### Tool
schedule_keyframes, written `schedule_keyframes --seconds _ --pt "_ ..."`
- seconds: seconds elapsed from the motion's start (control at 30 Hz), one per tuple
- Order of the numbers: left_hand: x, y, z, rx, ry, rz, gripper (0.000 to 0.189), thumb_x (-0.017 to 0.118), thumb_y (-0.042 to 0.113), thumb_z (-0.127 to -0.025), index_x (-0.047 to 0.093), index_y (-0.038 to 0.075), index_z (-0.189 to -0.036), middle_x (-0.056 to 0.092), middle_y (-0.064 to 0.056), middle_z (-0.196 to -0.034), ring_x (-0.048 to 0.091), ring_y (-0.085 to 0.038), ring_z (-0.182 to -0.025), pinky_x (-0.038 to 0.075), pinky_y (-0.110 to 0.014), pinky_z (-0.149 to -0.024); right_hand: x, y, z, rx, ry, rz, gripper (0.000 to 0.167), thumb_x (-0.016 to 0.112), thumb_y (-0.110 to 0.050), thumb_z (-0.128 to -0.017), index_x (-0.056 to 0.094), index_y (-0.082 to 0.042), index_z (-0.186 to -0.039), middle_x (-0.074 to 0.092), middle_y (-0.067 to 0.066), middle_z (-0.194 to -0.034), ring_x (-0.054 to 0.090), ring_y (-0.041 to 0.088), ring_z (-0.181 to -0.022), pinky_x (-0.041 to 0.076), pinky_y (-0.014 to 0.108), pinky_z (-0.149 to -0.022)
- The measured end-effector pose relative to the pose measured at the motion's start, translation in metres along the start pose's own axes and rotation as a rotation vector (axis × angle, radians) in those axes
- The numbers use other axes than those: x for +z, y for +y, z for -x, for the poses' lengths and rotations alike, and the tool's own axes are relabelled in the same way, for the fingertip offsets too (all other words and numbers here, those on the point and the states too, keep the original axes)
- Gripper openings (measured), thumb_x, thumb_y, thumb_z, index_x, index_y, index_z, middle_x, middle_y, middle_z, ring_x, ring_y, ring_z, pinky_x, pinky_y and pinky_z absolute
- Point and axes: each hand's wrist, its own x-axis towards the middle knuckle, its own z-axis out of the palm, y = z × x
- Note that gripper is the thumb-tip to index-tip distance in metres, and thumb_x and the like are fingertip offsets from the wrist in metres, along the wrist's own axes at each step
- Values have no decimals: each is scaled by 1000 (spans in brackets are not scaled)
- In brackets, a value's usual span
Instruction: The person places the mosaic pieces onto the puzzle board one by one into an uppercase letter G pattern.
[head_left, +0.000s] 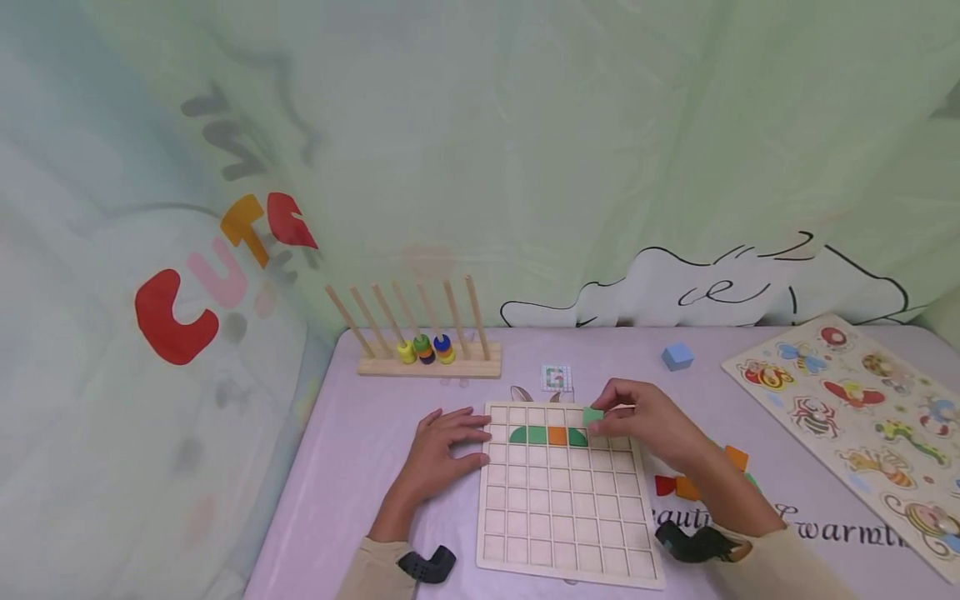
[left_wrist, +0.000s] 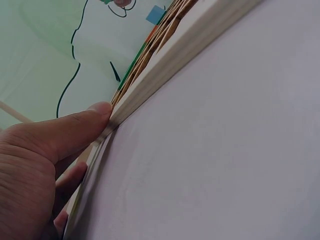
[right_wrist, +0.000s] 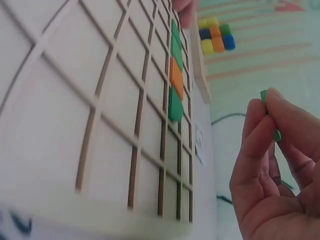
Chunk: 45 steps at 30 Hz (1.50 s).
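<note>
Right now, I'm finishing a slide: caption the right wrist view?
Right grip pinches a green piece near a gridded board holding three green pieces and an orange one.

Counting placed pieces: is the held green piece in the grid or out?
Out: the right hand pinches the green piece clear of the grid.

The table has a pale lilac top marked with dark script at the right. The grid lies flat near the middle, slightly askew. Beyond its far edge lies a small card. The rack stands base-down at the far left, near the back edge. A blue block sits alone at the back, right of the card. The insect board lies flat and angled at the right. Between it and the grid lie red, orange and green pieces, partly hidden.
</note>
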Motion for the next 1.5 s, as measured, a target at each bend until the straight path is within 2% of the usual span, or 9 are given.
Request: schedule_keyframes --seconds 0.1,0.2,0.33,0.57,0.77,0.87,1.17,1.5 --pt "0 0 0 -4 -4 1 29 82 33 -86 78 24 -114 67 13 -137 50 -17 -143 19 -56 -124 11 -5 -4 -21 -35 -65 25 81 -21 -87 64 -4 -97 62 13 -107 72 22 -91 56 32 -84" --pt "0 -1 0 -6 -6 -1 29 82 34 -86 78 24 -114 66 14 -137 49 -16 -143 19 -55 -125 23 -9 -9 -33 -44 -79 24 80 -17 -87 65 -3 -99 59 11 -98 67 22 -88 59 31 -78" --pt "0 -1 0 -3 -5 1 29 82 33 -86 78 24 -114 66 14 -137 50 -17 -143 19 -56 -124 39 -15 -16 -42 -40 -28 19 80 -15 -88 70 -6 -101 63 8 -91 60 22 -87 57 31 -75" --pt "-1 1 0 -4 -12 4 29 82 33 -87 78 24 -114 66 13 -138 49 -17 -143 18 -55 -125 61 -20 -23 -95 -56 38 13 80 -15 -87 77 -9 -98 69 5 -88 61 19 -84 52 31 -74" --pt "-2 2 0 6 -7 0 29 81 33 -87 78 24 -114 67 12 -137 50 -18 -143 18 -56 -125 77 -18 -29 -134 -42 166 11 79 -11 -86 79 -14 -96 69 -1 -84 58 14 -82 49 28 -73" --pt "-2 2 0 6 -5 -2 29 81 34 -87 78 24 -114 66 13 -138 49 -18 -143 19 -56 -125 84 -16 -32 -122 -42 213 11 79 -10 -85 79 -15 -95 69 -4 -80 58 12 -77 47 27 -70" --pt "-1 2 0 6 -5 5 29 81 33 -87 78 24 -115 66 12 -138 49 -18 -143 18 -57 -124 94 -13 -36 -81 -22 231 10 81 -9 -81 79 -16 -88 66 -5 -70 57 11 -63 44 25 -57" --pt "-1 1 0 13 1 8 29 82 33 -86 78 24 -114 67 12 -137 50 -18 -143 19 -58 -124 94 -16 -34 -88 -72 223 5 81 -8 -81 78 -12 -84 65 -4 -62 57 11 -57 48 29 -59"
